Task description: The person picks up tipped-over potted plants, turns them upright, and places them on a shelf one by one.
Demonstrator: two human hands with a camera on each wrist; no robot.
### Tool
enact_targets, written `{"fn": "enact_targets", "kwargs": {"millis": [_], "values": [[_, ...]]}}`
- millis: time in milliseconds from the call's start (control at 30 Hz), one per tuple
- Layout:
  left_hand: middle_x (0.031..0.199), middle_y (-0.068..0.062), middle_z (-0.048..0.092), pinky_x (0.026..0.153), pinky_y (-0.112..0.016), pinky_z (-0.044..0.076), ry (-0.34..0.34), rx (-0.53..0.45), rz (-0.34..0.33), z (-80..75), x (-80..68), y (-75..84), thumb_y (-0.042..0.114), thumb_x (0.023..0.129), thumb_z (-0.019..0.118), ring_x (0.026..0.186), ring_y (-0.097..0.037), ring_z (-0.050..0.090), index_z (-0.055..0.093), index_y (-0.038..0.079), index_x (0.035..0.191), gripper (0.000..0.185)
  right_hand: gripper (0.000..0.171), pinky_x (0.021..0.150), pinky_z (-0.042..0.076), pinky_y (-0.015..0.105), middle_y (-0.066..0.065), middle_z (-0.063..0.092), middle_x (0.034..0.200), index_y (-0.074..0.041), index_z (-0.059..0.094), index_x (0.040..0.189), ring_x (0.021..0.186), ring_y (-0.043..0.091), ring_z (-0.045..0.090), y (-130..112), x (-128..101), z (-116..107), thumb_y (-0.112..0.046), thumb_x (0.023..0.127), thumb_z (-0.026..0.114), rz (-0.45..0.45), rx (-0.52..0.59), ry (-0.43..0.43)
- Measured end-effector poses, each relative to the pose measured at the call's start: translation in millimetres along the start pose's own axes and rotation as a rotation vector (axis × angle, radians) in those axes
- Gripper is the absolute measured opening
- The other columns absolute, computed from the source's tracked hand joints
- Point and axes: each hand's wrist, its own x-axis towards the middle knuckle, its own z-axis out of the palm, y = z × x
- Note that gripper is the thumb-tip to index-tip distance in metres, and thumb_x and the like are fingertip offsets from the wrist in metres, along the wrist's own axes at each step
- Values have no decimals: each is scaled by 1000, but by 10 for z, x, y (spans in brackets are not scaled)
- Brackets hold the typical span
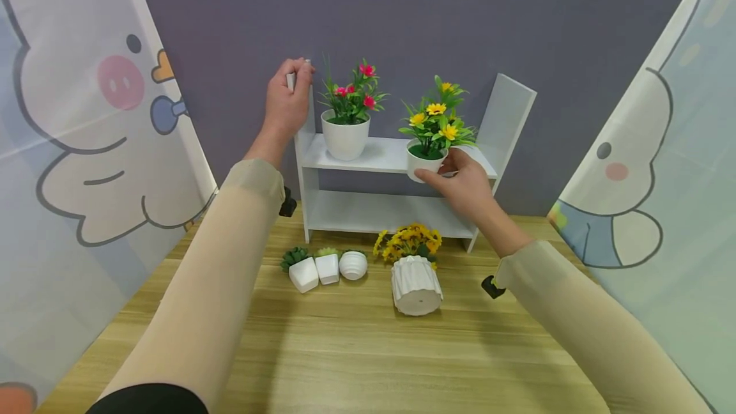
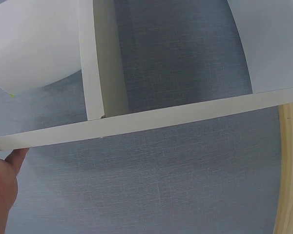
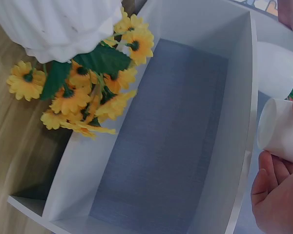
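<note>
A small white shelf (image 1: 379, 157) stands on the wooden table against the grey wall. My left hand (image 1: 289, 99) grips the top of its left upright (image 2: 98, 58). My right hand (image 1: 460, 179) holds a white pot of yellow flowers (image 1: 427, 160) at the front right of the upper board; that pot (image 3: 282, 130) shows at the right edge of the right wrist view, fingers (image 3: 267, 178) curled under it. A white pot of pink flowers (image 1: 345, 135) stands on the upper board's left. The lower board (image 3: 156, 146) is bare.
On the table in front of the shelf lies a ribbed white pot of yellow daisies (image 1: 415, 280), tipped on its side. Left of it sit three small white succulent pots (image 1: 326, 268). Cartoon-printed curtains (image 1: 86, 145) hang on both sides.
</note>
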Motion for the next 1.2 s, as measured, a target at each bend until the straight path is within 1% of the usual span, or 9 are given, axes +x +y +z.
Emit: {"fn": "enact_targets", "kwargs": {"millis": [67,133,267,433,533,667,767,967,1200], "values": [[147,-15,67,129,-24,35,-1,1,-1,-5,-2,2,31,115,55,158,-12,48,63,3,108,30,91,103,57,55,20,60,146,-2,47,159,134,37,63,-17,52,12,-60,97,78,14,5,-12],[143,-16,68,129,-24,35,-1,3,2,-13,-2,2,31,116,54,158,-12,48,63,5,107,29,94,105,56,54,19,60,148,-1,44,162,135,35,62,-34,102,25,-60,97,78,25,0,-19],[143,-16,68,130,-25,36,6,2,4,-32,2,-10,31,116,54,158,-12,47,62,7,105,28,91,105,56,53,18,61,146,-1,47,159,133,34,62,-66,183,48,-60,97,78,25,-7,-25],[146,-15,68,130,-25,35,0,14,5,-34,5,-22,31,116,54,158,-12,47,62,11,102,26,97,108,56,54,19,59,150,0,40,165,135,35,62,-83,250,59,-58,97,78,34,-24,-53],[146,-15,68,130,-25,35,-2,13,8,-26,11,-15,31,116,54,158,-12,47,62,13,100,26,87,106,56,55,20,61,147,1,50,155,133,36,63,-90,302,58,-58,98,78,33,-55,-69],[150,-15,66,130,-25,35,-3,11,6,-25,16,-3,31,116,54,159,-12,47,62,9,102,28,77,106,55,57,21,63,145,0,57,142,131,39,62,-107,401,50,-58,97,78,18,-95,-82],[152,-15,65,131,-26,35,-6,20,3,-27,13,-2,32,116,53,159,-12,46,62,8,103,28,77,107,54,57,20,63,147,-1,57,144,131,39,61,-117,471,35,-57,96,79,19,-107,-99],[151,-15,65,131,-28,34,-10,15,4,-22,4,-6,32,116,54,159,-12,46,61,16,98,25,79,107,53,54,19,63,147,-2,58,147,130,36,60,-100,588,16,-56,95,82,16,-88,-137],[154,-14,64,131,-28,34,-13,7,-5,-6,3,-4,32,116,54,159,-11,46,61,15,98,25,69,105,54,53,19,65,143,-3,62,135,127,36,62,-68,676,18,-56,95,82,-4,-86,-143]]}}
